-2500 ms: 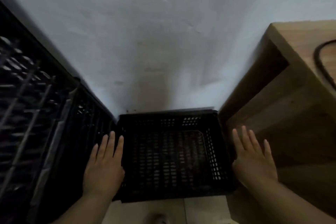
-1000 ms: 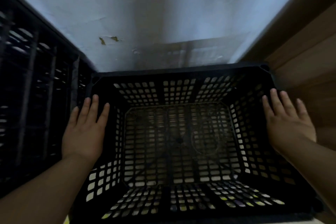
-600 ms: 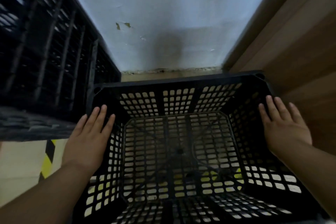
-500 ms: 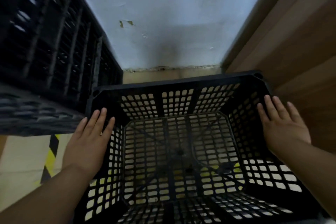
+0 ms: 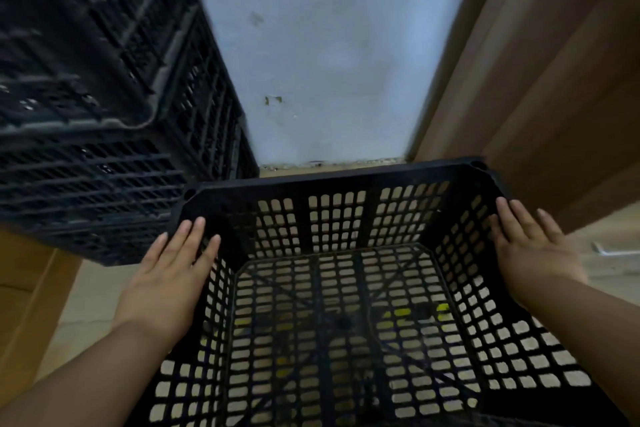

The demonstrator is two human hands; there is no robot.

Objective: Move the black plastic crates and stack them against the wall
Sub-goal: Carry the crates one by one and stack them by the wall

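One crate [image 5: 332,180] now farther from wall [image 5: 329,45].

This looks like a storeroom to me. Stacked black crates [image 5: 104,156] on my left, chipped bare wall [image 5: 329,45], yellow floor marking [image 5: 401,314].

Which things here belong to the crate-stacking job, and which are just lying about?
Job: black perforated plastic crate pressed between left hand and right hand; stack of black plastic crates on the left; pale painted wall.
Lying about: brown wooden panel on the right; thin grey metal piece on the floor.
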